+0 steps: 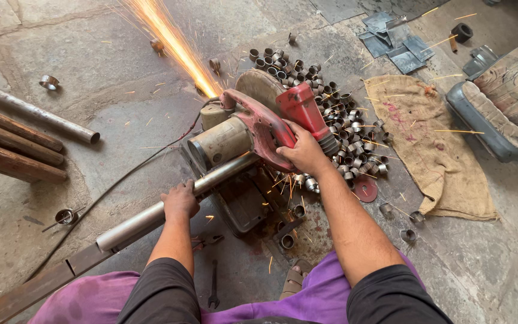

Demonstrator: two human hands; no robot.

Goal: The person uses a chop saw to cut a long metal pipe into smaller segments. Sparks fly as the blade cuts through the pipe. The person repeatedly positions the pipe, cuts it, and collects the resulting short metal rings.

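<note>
My left hand [180,201] wraps tight round the steel pipe [169,210], stiff, heavy, slick. My right hand [302,151] is clenched on the chop saw [253,129] handle; sparks [172,39] fly.

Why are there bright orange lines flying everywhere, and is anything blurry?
Head view: sparks streak from the chop saw as glowing, motion-blurred lines; daylight is soft, shadows faint; hands and pipe look sharp; edges bend slightly, wide-lens distortion.

A single head-worn camera looked steeply down from above the person's lap onto the concrete floor [103,48]. It faced forward over both forearms, close to the chop saw [253,129], with the burlap sack [433,144] at right.
</note>
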